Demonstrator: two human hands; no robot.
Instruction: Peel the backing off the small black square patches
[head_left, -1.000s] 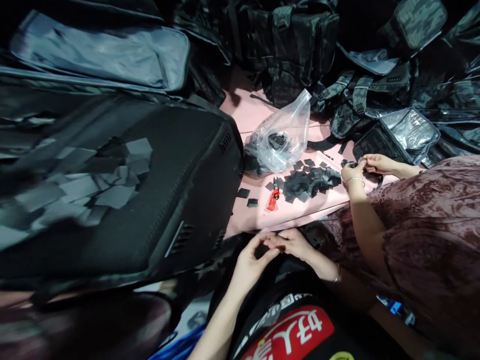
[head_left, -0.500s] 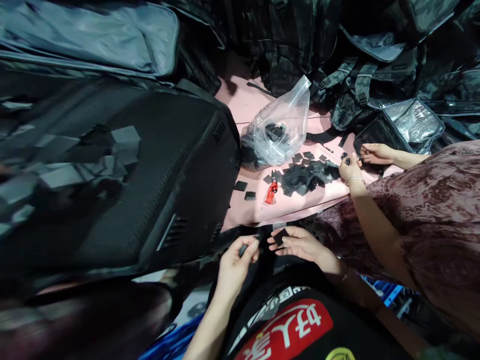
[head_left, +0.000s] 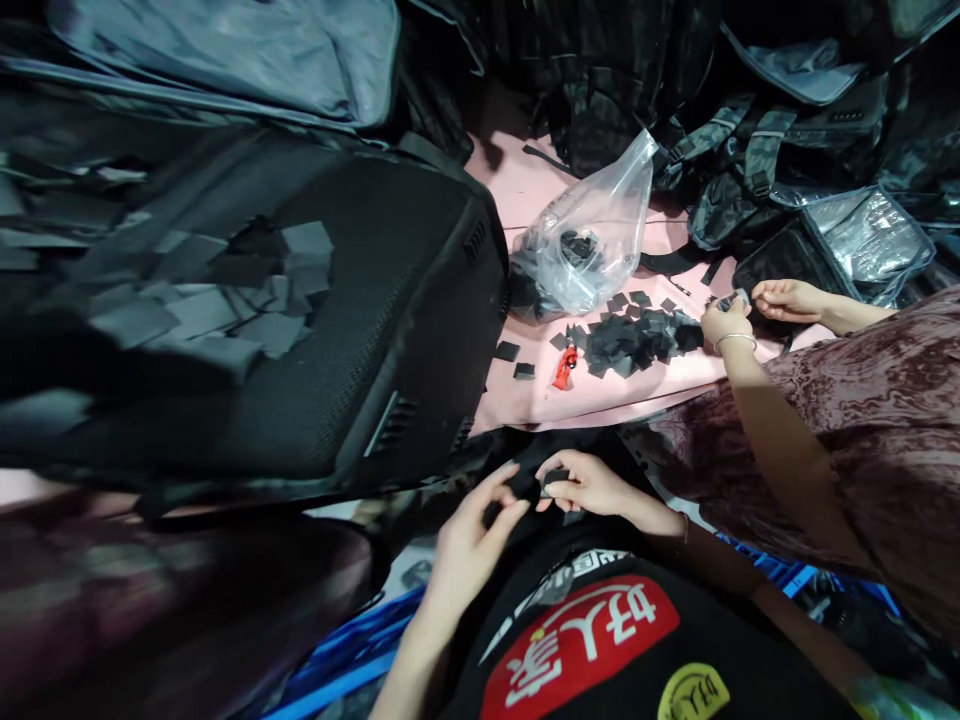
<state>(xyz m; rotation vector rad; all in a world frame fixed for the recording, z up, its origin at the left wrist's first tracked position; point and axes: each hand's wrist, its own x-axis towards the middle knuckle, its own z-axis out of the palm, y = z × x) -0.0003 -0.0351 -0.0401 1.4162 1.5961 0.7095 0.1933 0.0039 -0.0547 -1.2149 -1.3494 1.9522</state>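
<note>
My left hand (head_left: 480, 522) is in front of my black shirt, low in the middle of the view. Its index finger and thumb point toward the right hand with a gap between the tips, and the other fingers curl round a dark patch I cannot make out. My right hand (head_left: 592, 486) is close beside it, thumb and fingers closed on a small black square piece (head_left: 553, 482). The hands are apart. Beyond them, a pile of similar black squares (head_left: 634, 340) lies on the pink surface (head_left: 517, 405), next to red-handled snips (head_left: 566, 370).
A large black bag (head_left: 405, 330) fills the left, with grey-black pieces (head_left: 202, 310) scattered on it. A clear plastic bag (head_left: 600, 240) stands behind the pile. At right, a co-worker's hands (head_left: 726, 318) handle a small piece. Camouflage backpacks (head_left: 772, 150) crowd the back.
My right hand has gone from spread fingers with the black square lying on them to fingers closed round it. My left thumb and index finger have moved apart. The view has shifted slightly.
</note>
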